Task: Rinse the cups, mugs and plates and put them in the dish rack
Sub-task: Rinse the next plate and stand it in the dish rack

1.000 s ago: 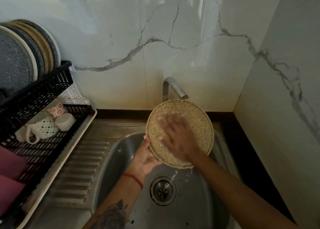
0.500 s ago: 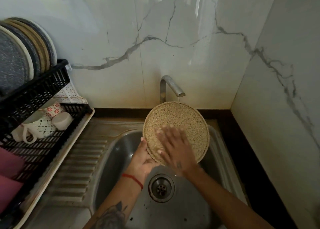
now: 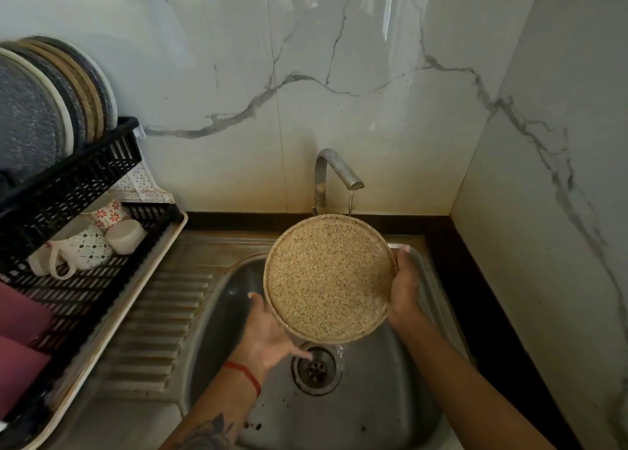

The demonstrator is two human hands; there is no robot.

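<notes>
Speckled plate (image 3: 328, 276): tilted under tap (image 3: 339, 172) stream so water sheets off; right hand (image 3: 404, 284) grasping rim, left hand (image 3: 268, 330) released, cupped beneath edge

Speckled matt plate (image 3: 326, 276) — stoneware by the look; dull steel sink (image 3: 384, 402), glossy marble wall (image 3: 339, 58), black plastic dish rack (image 3: 68, 184).

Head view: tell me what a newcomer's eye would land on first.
First the speckled tan plate, held tilted over the steel sink with the left hand at its lower left edge and the right hand gripping its right rim. Next the thin stream from the tap falling at the plate's far rim. At the left, the black dish rack carries upright plates above and patterned mugs below.
</notes>
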